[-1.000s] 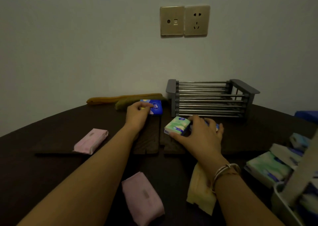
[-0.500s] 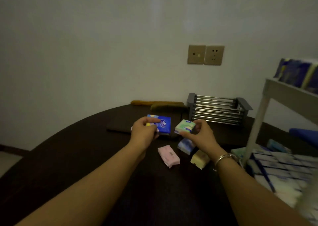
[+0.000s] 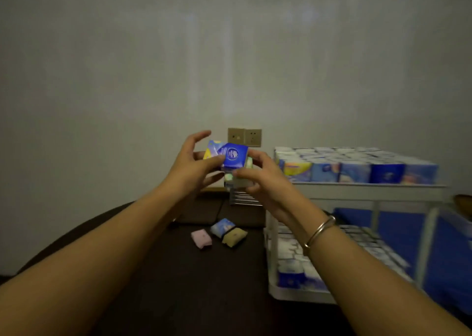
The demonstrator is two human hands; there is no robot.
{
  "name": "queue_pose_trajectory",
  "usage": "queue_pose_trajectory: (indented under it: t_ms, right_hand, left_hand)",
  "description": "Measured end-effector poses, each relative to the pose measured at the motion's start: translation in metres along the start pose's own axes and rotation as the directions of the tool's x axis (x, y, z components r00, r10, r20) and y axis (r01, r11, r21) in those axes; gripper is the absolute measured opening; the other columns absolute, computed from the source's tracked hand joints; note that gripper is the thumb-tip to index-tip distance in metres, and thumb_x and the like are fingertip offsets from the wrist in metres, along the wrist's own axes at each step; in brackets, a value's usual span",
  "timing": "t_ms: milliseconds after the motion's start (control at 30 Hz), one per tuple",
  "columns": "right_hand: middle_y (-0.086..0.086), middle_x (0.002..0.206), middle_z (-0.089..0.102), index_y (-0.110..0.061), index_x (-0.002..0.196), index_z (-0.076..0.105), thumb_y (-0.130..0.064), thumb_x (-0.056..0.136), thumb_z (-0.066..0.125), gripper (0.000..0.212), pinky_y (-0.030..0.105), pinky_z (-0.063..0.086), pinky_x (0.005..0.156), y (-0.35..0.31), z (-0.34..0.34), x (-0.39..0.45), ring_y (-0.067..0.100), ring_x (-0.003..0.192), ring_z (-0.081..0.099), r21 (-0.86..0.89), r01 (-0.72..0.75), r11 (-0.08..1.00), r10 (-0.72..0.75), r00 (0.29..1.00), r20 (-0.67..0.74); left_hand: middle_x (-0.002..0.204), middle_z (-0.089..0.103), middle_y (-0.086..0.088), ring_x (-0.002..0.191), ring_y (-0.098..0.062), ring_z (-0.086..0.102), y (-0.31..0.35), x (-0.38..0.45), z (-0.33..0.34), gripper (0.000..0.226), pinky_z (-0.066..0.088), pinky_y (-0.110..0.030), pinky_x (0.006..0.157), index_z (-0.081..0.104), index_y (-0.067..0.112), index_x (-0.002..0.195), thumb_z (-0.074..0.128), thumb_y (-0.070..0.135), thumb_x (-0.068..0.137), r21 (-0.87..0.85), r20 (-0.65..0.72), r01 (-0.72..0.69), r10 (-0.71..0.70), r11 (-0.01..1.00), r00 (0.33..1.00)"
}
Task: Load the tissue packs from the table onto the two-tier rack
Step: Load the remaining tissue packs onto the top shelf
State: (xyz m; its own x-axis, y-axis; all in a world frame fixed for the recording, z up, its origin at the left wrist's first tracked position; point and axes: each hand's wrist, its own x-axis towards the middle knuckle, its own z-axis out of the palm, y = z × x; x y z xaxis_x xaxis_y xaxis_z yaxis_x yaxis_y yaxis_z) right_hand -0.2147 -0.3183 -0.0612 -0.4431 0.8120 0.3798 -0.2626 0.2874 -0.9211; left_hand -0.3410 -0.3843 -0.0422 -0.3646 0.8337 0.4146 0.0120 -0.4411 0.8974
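Both hands are raised in front of me, above the dark table. My left hand holds a blue tissue pack by thumb and lower fingers, its index finger lifted. My right hand grips a green-and-white tissue pack just below the blue one; the two packs touch. The white two-tier rack stands to the right, both tiers filled with several tissue packs. On the table lie a pink pack, a light blue pack and a yellow pack.
A grey metal dish rack sits at the table's back, mostly hidden behind my hands. A wall socket plate is on the wall behind. A metal bangle circles my right wrist. Blue fabric lies behind the two-tier rack.
Both hands lifted their packs off the table, rose to about the rack's top tier, and came together. The view tilted upward and turned right, showing more of the rack.
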Motion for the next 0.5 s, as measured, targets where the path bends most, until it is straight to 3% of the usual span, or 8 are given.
queue_pose_trajectory:
  t_ms: [100,200,267,333,367,433,500]
  right_hand:
    - [0.005,0.127,0.053,-0.017,0.125,0.049,0.004,0.080,0.065,0.052,0.046,0.052,0.088,-0.047,-0.033,-0.035,0.024,0.106,0.061,-0.074,0.086,0.994,-0.087,0.996,-0.015]
    - [0.003,0.118,0.055,-0.023,0.128,0.043,0.008,0.079,0.064,0.062,0.037,0.059,0.076,-0.080,-0.077,-0.060,0.017,0.101,0.063,-0.289,0.191,0.938,-0.201,0.980,-0.005]
    - [0.002,0.105,0.060,-0.027,0.131,0.034,0.006,0.079,0.066,0.070,0.029,0.059,0.069,-0.096,-0.107,-0.072,0.013,0.092,0.065,-0.464,0.199,0.863,-0.221,0.975,0.007]
    - [0.006,0.094,0.065,-0.025,0.125,0.028,0.001,0.078,0.069,0.068,0.032,0.058,0.071,-0.109,-0.136,-0.078,0.016,0.086,0.067,-0.664,0.168,0.729,-0.240,0.971,-0.018]
    - [0.008,0.091,0.066,-0.023,0.119,0.028,-0.004,0.077,0.071,0.063,0.034,0.057,0.072,-0.113,-0.148,-0.079,0.019,0.084,0.067,-0.756,0.145,0.639,-0.254,0.967,-0.030]
    - [0.007,0.096,0.067,-0.021,0.111,0.037,-0.012,0.077,0.072,0.049,0.033,0.054,0.073,-0.119,-0.165,-0.079,0.020,0.084,0.064,-0.874,0.111,0.473,-0.256,0.967,-0.016]
    - [0.004,0.107,0.063,-0.020,0.109,0.050,-0.017,0.081,0.068,0.033,0.032,0.054,0.079,-0.120,-0.176,-0.075,0.018,0.092,0.061,-0.934,0.119,0.336,-0.216,0.975,0.047]
  left_hand:
    - [0.104,0.061,-0.013,0.086,-0.022,0.067,0.029,-0.021,0.039,0.052,0.059,-0.033,0.076,0.048,0.023,0.130,0.058,-0.005,0.087,-0.040,0.105,-0.010,0.015,0.999,0.994]
    - [0.115,0.060,-0.015,0.091,-0.023,0.065,0.049,-0.036,0.075,0.037,0.058,-0.036,0.076,0.054,0.011,0.117,0.058,-0.008,0.086,-0.012,0.220,-0.024,0.027,1.000,0.975]
    - [0.107,0.059,-0.012,0.088,-0.019,0.064,0.052,-0.039,0.095,0.032,0.058,-0.032,0.068,0.054,0.009,0.108,0.059,-0.010,0.084,0.035,0.270,-0.038,0.027,0.999,0.962]
    - [0.096,0.057,-0.005,0.084,-0.019,0.062,0.046,-0.036,0.108,0.032,0.058,-0.028,0.062,0.053,0.010,0.103,0.060,-0.013,0.082,0.152,0.290,-0.076,0.029,0.985,0.957]
    - [0.095,0.055,-0.003,0.085,-0.020,0.062,0.040,-0.032,0.112,0.033,0.058,-0.028,0.063,0.054,0.011,0.103,0.062,-0.011,0.081,0.284,0.283,-0.137,0.054,0.949,0.957]
    - [0.104,0.055,-0.002,0.097,-0.023,0.060,0.030,-0.022,0.113,0.041,0.055,-0.027,0.069,0.053,0.017,0.110,0.067,-0.004,0.078,0.582,0.316,-0.303,0.134,0.754,0.939]
    - [0.117,0.053,-0.004,0.108,-0.019,0.055,0.023,-0.012,0.113,0.056,0.052,-0.025,0.076,0.044,0.023,0.122,0.067,-0.002,0.078,0.675,0.374,-0.366,0.130,0.641,0.918]
